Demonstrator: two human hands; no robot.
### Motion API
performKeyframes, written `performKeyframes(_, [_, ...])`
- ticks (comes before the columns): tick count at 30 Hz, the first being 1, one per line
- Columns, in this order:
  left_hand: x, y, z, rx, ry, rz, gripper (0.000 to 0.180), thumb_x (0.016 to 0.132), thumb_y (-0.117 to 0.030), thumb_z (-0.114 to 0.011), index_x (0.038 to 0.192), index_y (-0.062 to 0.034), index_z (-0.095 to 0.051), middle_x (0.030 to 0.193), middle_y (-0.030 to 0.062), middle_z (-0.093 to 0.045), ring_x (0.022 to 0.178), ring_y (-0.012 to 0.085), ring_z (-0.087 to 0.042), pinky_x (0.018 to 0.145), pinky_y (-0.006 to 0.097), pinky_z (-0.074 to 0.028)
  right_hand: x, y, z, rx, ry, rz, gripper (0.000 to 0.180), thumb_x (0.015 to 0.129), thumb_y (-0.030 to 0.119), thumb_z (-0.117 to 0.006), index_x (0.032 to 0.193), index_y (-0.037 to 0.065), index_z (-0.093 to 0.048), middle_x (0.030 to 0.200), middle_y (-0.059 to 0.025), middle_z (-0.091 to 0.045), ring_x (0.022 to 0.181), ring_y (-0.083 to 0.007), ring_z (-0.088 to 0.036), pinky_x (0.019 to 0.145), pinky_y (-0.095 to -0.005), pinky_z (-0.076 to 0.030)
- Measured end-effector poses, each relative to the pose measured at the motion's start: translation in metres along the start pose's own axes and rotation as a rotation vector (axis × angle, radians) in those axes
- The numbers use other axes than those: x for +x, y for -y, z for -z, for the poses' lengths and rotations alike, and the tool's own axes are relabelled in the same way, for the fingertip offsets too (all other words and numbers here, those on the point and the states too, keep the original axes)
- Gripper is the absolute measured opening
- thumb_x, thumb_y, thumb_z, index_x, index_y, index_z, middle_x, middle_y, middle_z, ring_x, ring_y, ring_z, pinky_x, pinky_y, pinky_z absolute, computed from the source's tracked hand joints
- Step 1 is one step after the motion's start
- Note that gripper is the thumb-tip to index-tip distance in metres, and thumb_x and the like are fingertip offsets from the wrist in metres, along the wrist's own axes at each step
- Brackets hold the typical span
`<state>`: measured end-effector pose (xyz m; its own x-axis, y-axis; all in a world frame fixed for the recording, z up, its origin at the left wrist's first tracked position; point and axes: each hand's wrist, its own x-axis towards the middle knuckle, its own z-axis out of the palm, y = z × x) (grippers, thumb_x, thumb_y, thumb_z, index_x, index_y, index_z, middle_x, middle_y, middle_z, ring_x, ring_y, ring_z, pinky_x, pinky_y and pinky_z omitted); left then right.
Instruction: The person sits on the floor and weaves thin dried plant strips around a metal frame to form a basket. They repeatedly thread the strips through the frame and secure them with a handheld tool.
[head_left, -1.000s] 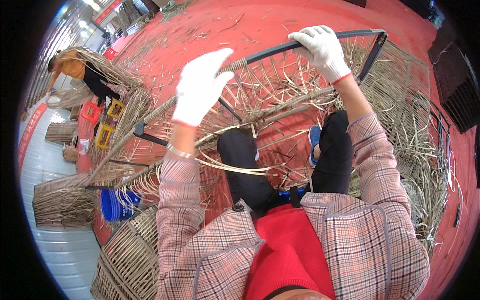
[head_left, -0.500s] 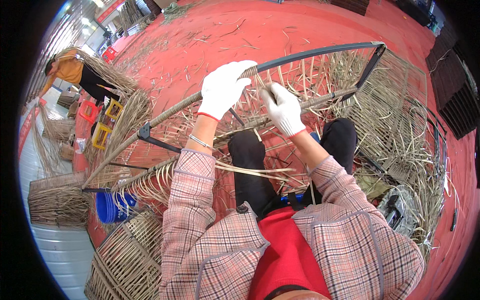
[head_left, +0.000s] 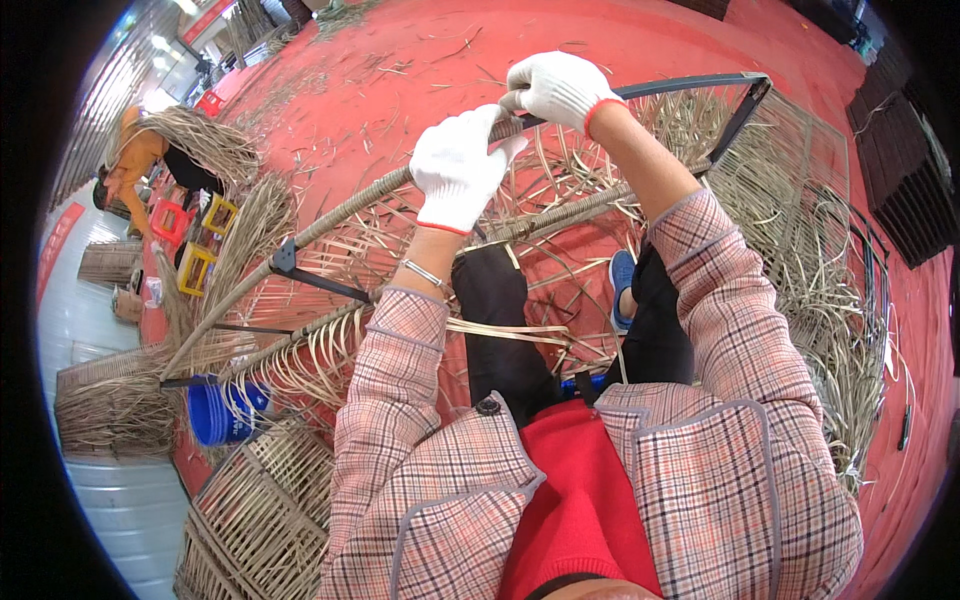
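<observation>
A long dark metal frame (head_left: 690,84) lies across my knees, its far rail partly wound with tan wicker strip (head_left: 360,203). My left hand (head_left: 462,168), in a white knitted glove, wraps round that rail where the winding ends, thumb pointing right. Just to its right, at the rail's far side, my right hand (head_left: 562,88), also gloved, has its fingers closed on a wicker strip by the rail; most of that strip is hidden by the fingers. The near rail (head_left: 560,215) is wound too, and loose strips hang between the two rails.
Cut strips litter the red floor (head_left: 450,60). A large heap of wicker strips (head_left: 800,290) lies at right, beside dark stacked panels (head_left: 900,160). At left stand a blue bucket (head_left: 222,412), a woven panel (head_left: 260,500) and yellow stools (head_left: 195,268). A person in orange (head_left: 138,165) bends over farther off.
My right hand has moved up and away, from between the rails to over the far rail. The left hand has shifted slightly right. The person in orange bends lower.
</observation>
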<state>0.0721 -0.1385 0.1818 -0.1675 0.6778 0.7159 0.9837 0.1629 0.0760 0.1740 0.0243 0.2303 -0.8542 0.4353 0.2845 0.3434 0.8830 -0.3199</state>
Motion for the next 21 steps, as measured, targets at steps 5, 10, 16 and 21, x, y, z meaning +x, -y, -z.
performKeyframes(5, [0.004,-0.006,-0.012,0.006,-0.120,-0.082,0.033,0.080,-0.041,-0.081,0.103,-0.0177,-0.072,0.085,0.0023,-0.069,0.078,0.0229,-0.069,0.071,0.038,-0.053,0.016,-0.005,0.006,0.023,0.112,0.041,0.038,0.086,0.049,-0.072,0.098,0.014,-0.078,0.090,-0.0118,-0.075,0.087,-0.0321,-0.071,0.078,-0.0436,-0.055])
performKeyframes(10, [0.005,-0.006,-0.011,-0.162,-0.097,-0.026,0.025,0.080,-0.035,-0.081,0.096,-0.0175,-0.073,0.084,0.0019,-0.068,0.078,0.0239,-0.069,0.070,0.038,-0.053,-0.013,-0.050,0.020,0.022,-0.145,0.099,0.031,0.092,0.044,-0.066,0.106,0.018,-0.076,0.093,-0.0114,-0.074,0.088,-0.0308,-0.071,0.080,-0.0431,-0.054])
performKeyframes(16, [0.004,-0.005,-0.011,-0.192,-0.070,0.000,0.022,0.080,-0.034,-0.081,0.094,-0.0184,-0.074,0.086,0.0013,-0.069,0.079,0.0235,-0.069,0.069,0.037,-0.054,-0.177,-0.240,0.145,0.397,-0.424,-0.339,0.039,0.104,0.031,-0.060,0.128,0.001,-0.071,0.123,-0.0056,-0.073,0.119,-0.0148,-0.063,0.107,-0.0317,-0.044])
performKeyframes(21, [0.006,-0.003,-0.010,-0.186,-0.069,-0.017,0.024,0.081,-0.032,-0.082,0.097,-0.0164,-0.074,0.088,0.0008,-0.071,0.080,0.0218,-0.070,0.072,0.036,-0.055,-0.324,-0.302,0.255,-0.670,-0.424,-1.128,0.043,0.106,0.041,-0.051,0.136,0.014,-0.068,0.131,-0.0122,-0.070,0.127,-0.0284,-0.062,0.109,-0.0381,-0.046])
